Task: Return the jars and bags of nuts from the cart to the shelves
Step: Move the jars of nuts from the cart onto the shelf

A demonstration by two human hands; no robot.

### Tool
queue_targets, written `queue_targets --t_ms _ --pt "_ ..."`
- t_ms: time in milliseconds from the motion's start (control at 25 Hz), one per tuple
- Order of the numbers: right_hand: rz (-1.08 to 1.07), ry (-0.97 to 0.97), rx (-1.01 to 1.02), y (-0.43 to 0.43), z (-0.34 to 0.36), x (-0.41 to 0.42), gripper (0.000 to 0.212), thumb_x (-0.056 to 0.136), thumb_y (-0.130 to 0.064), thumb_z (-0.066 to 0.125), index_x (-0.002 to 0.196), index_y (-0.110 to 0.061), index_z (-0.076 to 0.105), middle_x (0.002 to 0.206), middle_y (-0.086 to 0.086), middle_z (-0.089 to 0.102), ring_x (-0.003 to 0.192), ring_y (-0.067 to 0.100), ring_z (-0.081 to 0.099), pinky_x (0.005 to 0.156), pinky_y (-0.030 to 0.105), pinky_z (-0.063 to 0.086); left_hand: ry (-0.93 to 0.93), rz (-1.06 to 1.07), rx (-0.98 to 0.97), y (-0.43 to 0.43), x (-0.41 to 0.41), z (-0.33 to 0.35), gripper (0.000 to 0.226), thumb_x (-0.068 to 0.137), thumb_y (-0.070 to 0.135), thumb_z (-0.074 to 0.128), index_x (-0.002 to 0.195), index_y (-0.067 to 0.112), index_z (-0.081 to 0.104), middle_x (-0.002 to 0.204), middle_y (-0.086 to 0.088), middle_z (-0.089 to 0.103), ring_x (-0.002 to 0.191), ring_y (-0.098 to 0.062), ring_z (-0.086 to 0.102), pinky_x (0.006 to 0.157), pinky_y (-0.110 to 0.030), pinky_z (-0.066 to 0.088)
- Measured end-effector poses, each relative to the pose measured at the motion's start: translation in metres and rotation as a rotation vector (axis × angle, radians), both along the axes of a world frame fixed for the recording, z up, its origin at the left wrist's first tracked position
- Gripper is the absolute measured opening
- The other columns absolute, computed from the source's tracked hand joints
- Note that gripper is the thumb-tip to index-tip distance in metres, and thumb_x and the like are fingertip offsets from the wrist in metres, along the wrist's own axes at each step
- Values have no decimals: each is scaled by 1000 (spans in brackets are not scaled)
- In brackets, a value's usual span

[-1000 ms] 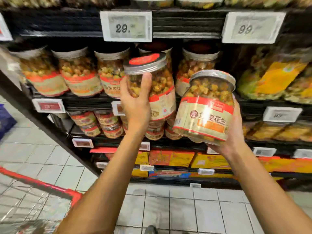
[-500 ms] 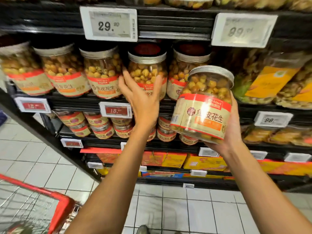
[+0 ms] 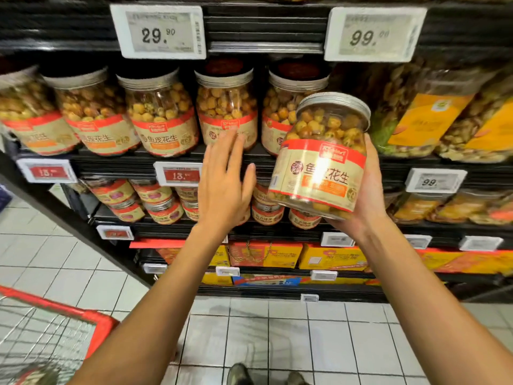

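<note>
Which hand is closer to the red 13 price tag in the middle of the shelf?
Left. The left hand is open right beside the red price tag, just to its right. The right hand is farther right, holding a jar of nuts.

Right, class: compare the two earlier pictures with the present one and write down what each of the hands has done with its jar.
The left hand lifted its jar into the gap on the shelf, let go, and is now open, drawn back in front of it. The right hand kept holding the second jar, tilted, in front of the shelf.
</note>
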State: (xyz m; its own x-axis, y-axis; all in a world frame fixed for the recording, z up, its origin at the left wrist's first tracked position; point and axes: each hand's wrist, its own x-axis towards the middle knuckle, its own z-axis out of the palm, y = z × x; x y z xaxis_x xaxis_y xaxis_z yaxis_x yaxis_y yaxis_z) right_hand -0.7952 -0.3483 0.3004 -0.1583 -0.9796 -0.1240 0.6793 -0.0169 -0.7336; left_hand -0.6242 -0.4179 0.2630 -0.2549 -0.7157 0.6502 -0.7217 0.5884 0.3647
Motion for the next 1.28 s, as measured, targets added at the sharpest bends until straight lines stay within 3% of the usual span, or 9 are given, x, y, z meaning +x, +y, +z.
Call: queue_targets --t_ms 120,200,320,440,600,760,880,1080,1280 --pt "-25 102 -21 -2 7 -2 57 92 -60 28 115 -20 61 110 7 71 102 25 67 84 41 55 686 -230 510 21 -16 39 35 91 42 39 109 23 63 114 -1 65 109 -13 59 101 -41 44" --pt "-39 236 -43 -2 12 1 58 93 -58 28 120 -17 59 116 11 68 107 26 64 92 44 52 821 -471 798 31 -31 53 49 79 62 41 109 31 63 109 7 68 104 -9 64 95 -36 50" --pt "-94 531 -8 -4 24 7 54 92 -58 30 105 -22 68 104 5 73 98 20 69 87 37 55 826 -494 692 42 -46 58 78 65 59 59 127 14 46 108 6 65 98 -9 66 80 -23 54" --pt "-248 781 3 -8 35 12 58 91 -60 22 94 -26 68 97 -1 74 96 13 68 87 30 54 976 -457 560 35 -49 52 74 68 50 62 125 5 47 109 -5 63 100 -19 64 83 -29 54" --pt "-616 956 -183 2 8 10 35 91 -48 25 94 -31 55 106 9 60 103 21 58 92 45 46 864 -320 292 21 -58 42 77 71 47 64 132 7 39 122 -2 54 113 -8 54 94 -16 43" --pt "-446 738 -175 -2 -8 1 42 92 -37 28 110 -13 58 118 14 60 110 18 59 95 34 49 662 -272 270 1 -69 33 87 72 53 61 138 5 30 135 -8 42 126 -17 43 104 -25 38" --pt "-419 783 -101 -16 -3 -8 49 91 -37 27 118 -9 57 125 10 59 118 16 55 101 34 45 568 -272 382 -11 -74 32 83 82 48 53 143 1 19 144 -15 30 135 -23 31 111 -25 27" --pt "-469 872 -107 -3 -26 -18 39 89 -46 30 113 -33 58 126 -1 57 120 10 53 105 39 42 511 -254 250 10 -47 17 59 97 39 27 148 11 16 152 -1 19 142 -9 15 112 -11 12" --pt "-421 879 -171 -9 -25 -10 35 92 -36 35 115 -29 60 125 1 59 118 12 55 102 40 45 462 -314 364 30 -44 -2 50 100 28 27 147 16 16 157 -2 16 143 -4 11 113 -11 11"
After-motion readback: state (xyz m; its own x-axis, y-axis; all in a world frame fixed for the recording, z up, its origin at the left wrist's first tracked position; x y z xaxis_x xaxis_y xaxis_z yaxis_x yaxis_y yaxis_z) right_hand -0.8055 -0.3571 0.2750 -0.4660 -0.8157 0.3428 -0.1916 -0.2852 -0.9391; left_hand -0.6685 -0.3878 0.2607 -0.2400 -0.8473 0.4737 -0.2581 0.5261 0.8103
